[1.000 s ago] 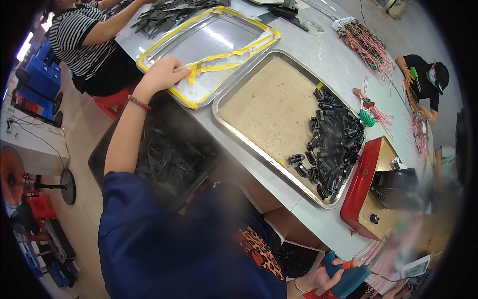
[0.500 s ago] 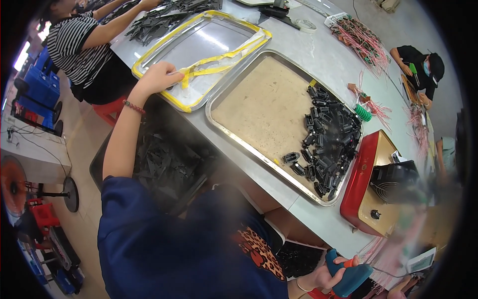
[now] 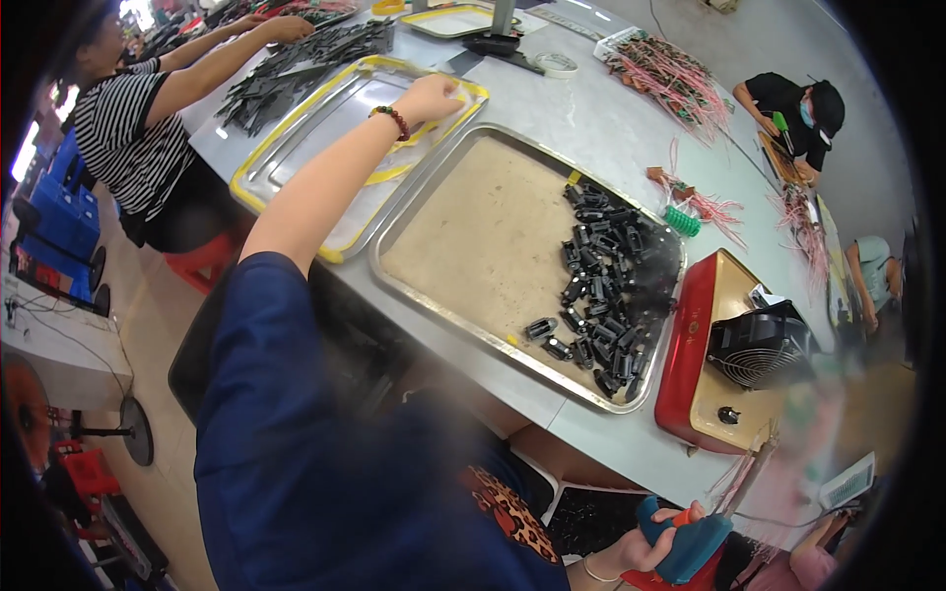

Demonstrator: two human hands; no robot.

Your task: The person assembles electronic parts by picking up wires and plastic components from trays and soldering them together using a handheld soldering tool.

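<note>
My left hand (image 3: 431, 99) reaches over the shallow metal tray (image 3: 258, 182) with yellow tape along its rim. Its fingers are curled together at the tray's far right corner; what they pinch, if anything, is hidden. A loose-looking yellow strip (image 3: 388, 175) runs across the tray's right part below my wrist. Low at the right, my right hand (image 3: 639, 552) grips a teal pistol-shaped tool (image 3: 698, 550) with an orange trigger. Beside the taped tray lies a larger metal tray (image 3: 458, 212), with many small black plastic parts (image 3: 603, 286) heaped along its right side.
A red box (image 3: 680, 369) with a black fan (image 3: 759, 345) stands right of the larger tray. Black flat pieces (image 3: 296, 74) lie at the far left, near a co-worker in stripes. Bundles of pink wires (image 3: 670, 84) lie at the back. Another person sits at far right.
My left hand has moved from the taped tray's near side to its far right corner. My view has shifted, moving the trays left. My right hand still grips the teal tool.
</note>
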